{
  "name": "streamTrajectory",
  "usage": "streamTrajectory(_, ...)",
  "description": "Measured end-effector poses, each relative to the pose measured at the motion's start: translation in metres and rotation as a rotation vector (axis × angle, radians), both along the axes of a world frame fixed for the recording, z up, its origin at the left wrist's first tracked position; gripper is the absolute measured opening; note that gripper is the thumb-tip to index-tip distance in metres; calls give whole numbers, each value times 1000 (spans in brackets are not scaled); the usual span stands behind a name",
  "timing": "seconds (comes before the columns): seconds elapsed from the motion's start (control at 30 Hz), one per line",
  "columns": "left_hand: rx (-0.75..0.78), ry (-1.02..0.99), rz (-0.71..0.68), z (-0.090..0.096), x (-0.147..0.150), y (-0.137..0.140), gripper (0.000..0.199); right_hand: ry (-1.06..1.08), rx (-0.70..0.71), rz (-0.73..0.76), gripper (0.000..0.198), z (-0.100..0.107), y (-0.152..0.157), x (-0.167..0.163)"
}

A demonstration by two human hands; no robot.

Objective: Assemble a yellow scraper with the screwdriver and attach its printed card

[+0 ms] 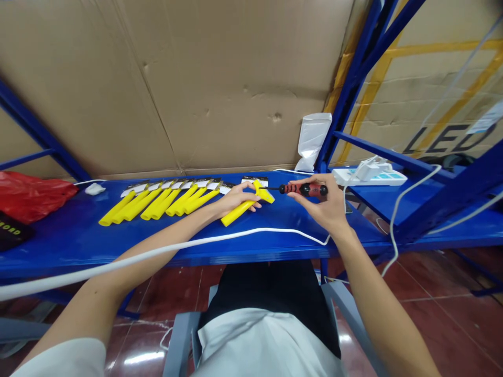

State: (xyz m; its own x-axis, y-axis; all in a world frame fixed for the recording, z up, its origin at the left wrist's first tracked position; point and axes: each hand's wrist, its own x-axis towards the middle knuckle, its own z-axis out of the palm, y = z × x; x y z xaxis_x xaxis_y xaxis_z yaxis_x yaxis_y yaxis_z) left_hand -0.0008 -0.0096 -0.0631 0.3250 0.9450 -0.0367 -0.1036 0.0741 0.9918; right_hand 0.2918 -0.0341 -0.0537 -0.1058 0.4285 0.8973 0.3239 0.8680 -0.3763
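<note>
My left hand (239, 198) is closed around a yellow scraper-like tool (237, 213), its wide head turned up and to the right. In my right hand (333, 207) lies a red and black screwdriver (304, 189), gripped by the handle and held level. The shaft points left and its tip meets the head of the yellow tool; the exact contact spot is too small to make out. Left of my left hand, several more yellow tools (151, 204) lie side by side, with dark and white packaging or labels at their far ends.
A white cable (220, 238) crosses in front of the blue table (196, 251) and over my left forearm. At the right stands a power strip (369, 177) with plugs, beside a blue upright (349, 78). A red plastic bag (35, 196) lies at the left; a white pouch (313, 139) leans against cardboard.
</note>
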Motion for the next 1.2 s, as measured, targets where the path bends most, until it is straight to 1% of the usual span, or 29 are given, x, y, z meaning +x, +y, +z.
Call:
streamTrajectory(0.1,1,12,-1,2,1,-1,40,21,23,-56,49,-1,4,1)
streamTrajectory(0.17,8,18,-4,2,1,-1,40,34,18,-60,54,-1,5,0)
streamTrajectory(0.2,12,22,-6,2,1,-1,40,36,5,-33,55,-1,4,0)
streamTrajectory(0.33,20,34,-7,2,1,-1,43,48,-88,167,52,1,0,-4)
streamTrajectory(0.4,19,34,-12,2,0,-1,43,64,-113,213,51,1,-1,-5)
streamTrajectory(0.47,16,34,-11,2,0,-1,43,68,-125,195,49,0,-1,-4)
streamTrajectory(0.53,12,35,5,2,0,-1,43,54,-118,136,45,0,0,-2)
streamTrajectory(0.63,10,32,3,1,1,-1,42,32,-45,10,42,2,1,1)
streamTrajectory(0.7,14,22,-17,1,1,-1,40,32,-13,-33,42,3,1,1)
streamTrajectory(0.77,17,15,-24,1,1,-1,41,38,-32,7,44,3,1,0)
streamTrajectory(0.87,16,23,-9,1,0,-1,43,21,-81,139,48,1,0,-1)
streamTrajectory(0.93,19,25,1,0,0,0,43,6,-106,190,49,-1,0,-2)
streamTrajectory(1.1,21,10,19,-2,0,1,45,30,-192,207,48,-2,-1,-1)
streamTrajectory(1.2,21,30,11,0,-1,0,46,39,-181,167,47,0,-3,-1)
